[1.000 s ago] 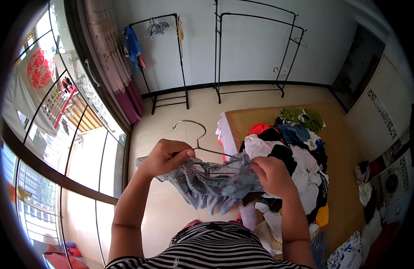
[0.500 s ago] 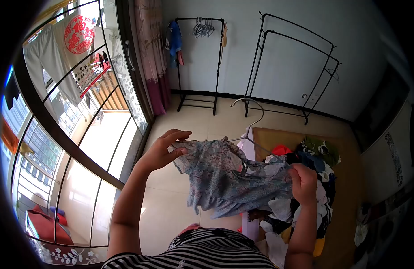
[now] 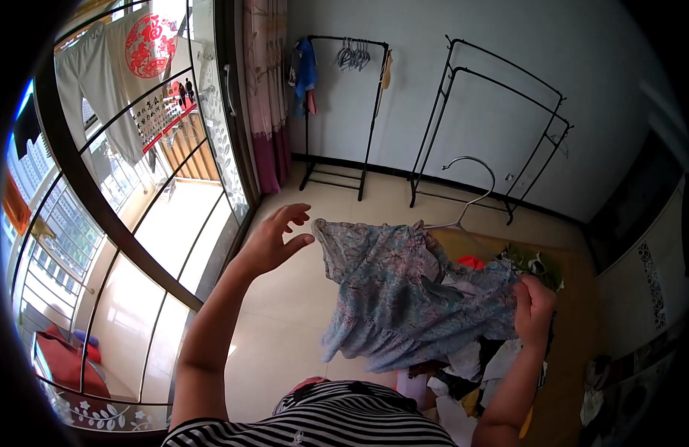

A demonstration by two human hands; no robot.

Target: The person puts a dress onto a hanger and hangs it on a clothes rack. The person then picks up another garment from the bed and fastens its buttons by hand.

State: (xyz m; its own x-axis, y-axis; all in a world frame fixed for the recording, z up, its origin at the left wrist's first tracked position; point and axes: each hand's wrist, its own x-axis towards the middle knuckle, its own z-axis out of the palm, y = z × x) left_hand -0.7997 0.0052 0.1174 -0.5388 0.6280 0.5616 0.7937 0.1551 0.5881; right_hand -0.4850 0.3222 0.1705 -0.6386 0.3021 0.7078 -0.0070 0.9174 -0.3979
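A blue-grey floral blouse [image 3: 393, 290] with ruffled edges spreads in front of me on a metal clothes hanger [image 3: 484, 200], whose hook rises above the neckline. My right hand [image 3: 535, 307] is closed on the blouse at its right shoulder. Just off the left sleeve, my left hand [image 3: 276, 240] holds nothing, with thumb and fingers apart. Part of the hanger is hidden inside the cloth.
A heap of mixed clothes [image 3: 501, 361] lies on a brown mat [image 3: 579, 328] at right. Against the wall stand a small rack [image 3: 370, 119] with several hangers and a larger black rack [image 3: 434, 127]. Glass doors [image 3: 232, 112] are at left.
My left hand has let go of the blouse's left sleeve and opened. The blouse, hanger and right hand have shifted to the right in view.
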